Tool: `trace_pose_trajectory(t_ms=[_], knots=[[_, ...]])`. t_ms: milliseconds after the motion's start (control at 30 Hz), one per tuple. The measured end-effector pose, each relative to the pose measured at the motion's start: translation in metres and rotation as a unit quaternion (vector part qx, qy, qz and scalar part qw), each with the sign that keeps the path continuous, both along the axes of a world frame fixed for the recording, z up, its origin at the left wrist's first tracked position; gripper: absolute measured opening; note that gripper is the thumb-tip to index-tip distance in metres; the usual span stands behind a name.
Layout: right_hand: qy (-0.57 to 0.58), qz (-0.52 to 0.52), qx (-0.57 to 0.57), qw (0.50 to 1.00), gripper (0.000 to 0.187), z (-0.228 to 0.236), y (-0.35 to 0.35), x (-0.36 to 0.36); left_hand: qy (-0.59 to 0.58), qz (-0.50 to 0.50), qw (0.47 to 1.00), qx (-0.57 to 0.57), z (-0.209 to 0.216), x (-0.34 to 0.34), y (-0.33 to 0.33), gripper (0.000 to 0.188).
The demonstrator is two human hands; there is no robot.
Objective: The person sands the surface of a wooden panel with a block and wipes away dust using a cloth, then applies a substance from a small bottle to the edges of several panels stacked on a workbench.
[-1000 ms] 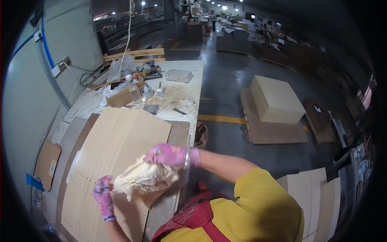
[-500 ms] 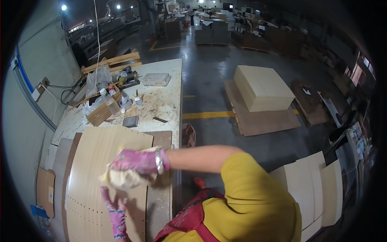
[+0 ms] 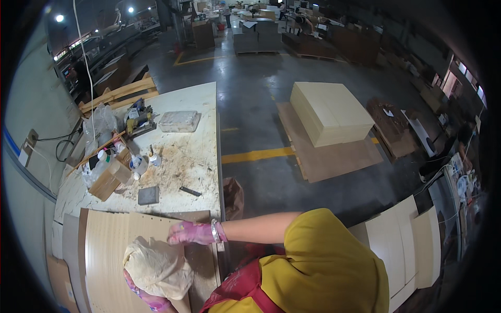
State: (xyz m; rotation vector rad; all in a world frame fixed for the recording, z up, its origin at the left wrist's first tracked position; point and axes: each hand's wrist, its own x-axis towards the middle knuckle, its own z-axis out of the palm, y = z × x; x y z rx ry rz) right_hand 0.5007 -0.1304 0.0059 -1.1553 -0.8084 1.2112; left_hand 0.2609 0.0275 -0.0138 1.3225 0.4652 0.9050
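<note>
A crumpled cream cloth [image 3: 156,266] covers most of my left hand [image 3: 143,296], which wears a pink patterned glove. The fingers of that hand are hidden under the cloth and closed on it. My right hand [image 3: 195,232], in a pink glove with a silvery band at the wrist, is at the far right corner of a light wood-grain panel [image 3: 143,223]. Its fingers are curled at the panel's edge. More wood-grain panels [image 3: 104,245] lie fanned beneath, to the left.
Beyond the panels stretches a stained white worktable [image 3: 203,156] with a grey block [image 3: 148,195], a black strip [image 3: 190,191], a wrapped slab [image 3: 179,121], a wooden box [image 3: 107,182] of bottles and a power tool [image 3: 138,117]. Stacked boards [image 3: 334,109] stand on the floor to the right.
The cloth has passed from under my right hand to my left. My right hand has moved right to the panel's edge. The head view has shifted, so the table sits lower.
</note>
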Motion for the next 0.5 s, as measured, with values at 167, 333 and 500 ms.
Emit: trace_pose_trajectory(t_ms=[167,333,500], knots=[[0.205,-0.005,0.136,0.969,0.054,-0.041,0.017,0.045,0.051,-0.033,0.978,0.2,0.0,0.065,-0.001,0.044],[0.333,0.062,0.037,0.94,0.041,-0.024,0.009,0.013,0.015,-0.135,0.986,-0.099,0.045,0.106,-0.009,0.03],[0.38,0.09,0.042,0.92,0.043,-0.061,0.031,0.018,0.314,-0.091,0.913,0.245,0.021,0.086,0.062,0.021]])
